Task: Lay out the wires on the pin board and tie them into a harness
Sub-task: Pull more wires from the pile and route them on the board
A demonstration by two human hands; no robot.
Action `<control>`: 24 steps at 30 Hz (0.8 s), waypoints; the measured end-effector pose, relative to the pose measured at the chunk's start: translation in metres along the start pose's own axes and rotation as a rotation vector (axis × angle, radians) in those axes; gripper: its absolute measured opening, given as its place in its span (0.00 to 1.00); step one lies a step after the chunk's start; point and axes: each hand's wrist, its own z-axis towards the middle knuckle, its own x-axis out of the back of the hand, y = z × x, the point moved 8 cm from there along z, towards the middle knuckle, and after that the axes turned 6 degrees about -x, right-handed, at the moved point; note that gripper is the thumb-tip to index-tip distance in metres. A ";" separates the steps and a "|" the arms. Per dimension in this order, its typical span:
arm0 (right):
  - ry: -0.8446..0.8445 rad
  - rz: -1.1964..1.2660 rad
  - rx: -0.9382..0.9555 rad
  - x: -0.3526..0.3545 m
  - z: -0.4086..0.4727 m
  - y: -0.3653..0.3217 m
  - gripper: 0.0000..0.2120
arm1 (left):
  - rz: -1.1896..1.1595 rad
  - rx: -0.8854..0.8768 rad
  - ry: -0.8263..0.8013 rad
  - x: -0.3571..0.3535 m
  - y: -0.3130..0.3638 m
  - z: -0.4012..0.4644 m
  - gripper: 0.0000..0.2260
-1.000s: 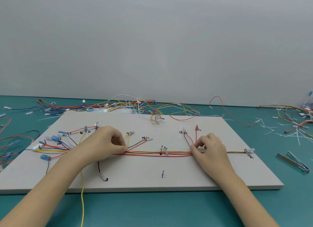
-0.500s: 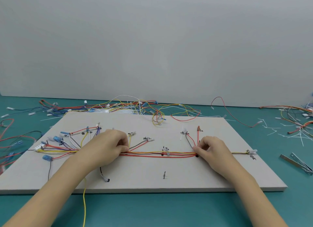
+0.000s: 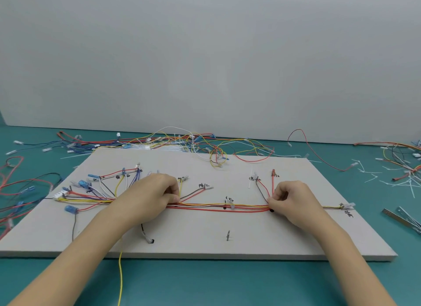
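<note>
A pale grey pin board (image 3: 196, 239) lies on the teal table. A wire bundle (image 3: 218, 207) of red, yellow and white strands runs left to right across its middle. My left hand (image 3: 150, 196) pinches the bundle at its left part, fingers curled. My right hand (image 3: 293, 200) pinches the bundle further right, below a red wire (image 3: 273, 182) that rises to a pin. Branches with blue connectors (image 3: 83, 183) and a white plug (image 3: 59, 195) fan out at the left. A yellow wire (image 3: 120, 280) hangs off the front edge.
Loose wires (image 3: 182, 143) are heaped behind the board and at the left (image 3: 13, 191) and right (image 3: 401, 159) of the table. Cut white tie ends (image 3: 373, 175) lie at the right. Metal tweezers (image 3: 403, 219) lie near the right edge. A bare pin (image 3: 228, 235) stands at the board's front.
Both hands stay pinched on the bundle; the right hand has shifted slightly along it. The view has drifted a little.
</note>
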 end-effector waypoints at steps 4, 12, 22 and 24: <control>0.029 0.027 -0.081 0.018 -0.007 0.019 0.10 | -0.036 -0.085 0.018 -0.013 0.023 0.004 0.06; 0.096 0.143 -0.202 0.055 -0.014 0.052 0.13 | -0.065 -0.218 0.033 -0.033 0.066 0.018 0.06; 0.232 0.119 -0.306 0.087 -0.017 0.088 0.12 | -0.135 -0.295 -0.013 -0.053 0.112 0.028 0.03; 0.249 0.120 -0.321 0.091 -0.019 0.092 0.12 | -0.141 -0.297 -0.017 -0.055 0.117 0.028 0.04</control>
